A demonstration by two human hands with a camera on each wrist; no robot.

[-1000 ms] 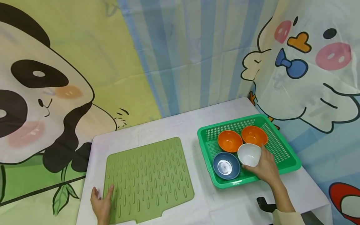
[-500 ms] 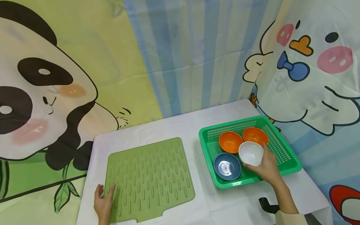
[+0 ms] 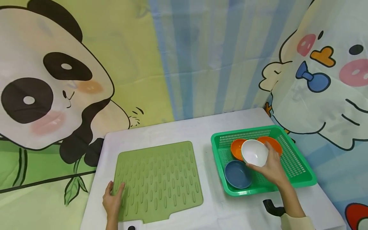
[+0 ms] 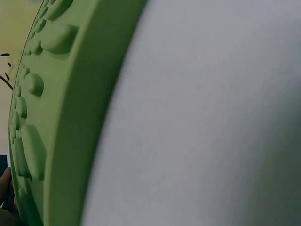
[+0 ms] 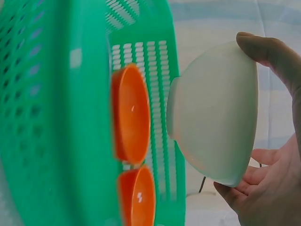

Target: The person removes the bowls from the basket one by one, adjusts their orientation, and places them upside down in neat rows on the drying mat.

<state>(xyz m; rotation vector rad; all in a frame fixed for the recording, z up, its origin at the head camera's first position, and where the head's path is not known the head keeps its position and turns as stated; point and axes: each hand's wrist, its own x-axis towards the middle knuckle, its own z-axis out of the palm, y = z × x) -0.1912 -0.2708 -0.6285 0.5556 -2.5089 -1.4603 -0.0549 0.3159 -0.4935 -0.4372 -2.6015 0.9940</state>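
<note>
My right hand (image 3: 273,169) grips a white bowl (image 3: 254,153) at its rim, thumb on one side and fingers on the other. In the right wrist view the white bowl (image 5: 216,113) is raised above the green basket (image 5: 70,141). Two orange bowls (image 3: 236,149) and a blue bowl (image 3: 238,175) lie inside the basket (image 3: 244,192). At the left edge of a green ridged mat (image 3: 158,179), my left hand (image 3: 112,203) rests with fingers extended, the thumb over the mat's edge. The left wrist view shows mostly the mat's edge (image 4: 70,122) close up.
A white-covered table (image 3: 207,204) bears the mat on the left and the basket on the right. Printed curtains (image 3: 195,64) hang behind and beside the table. A black curved object (image 3: 273,208) shows by my right wrist.
The white bowl has risen out of the basket in my right hand and now covers part of the orange bowls. My left hand stays by the mat's edge. The head view has shifted.
</note>
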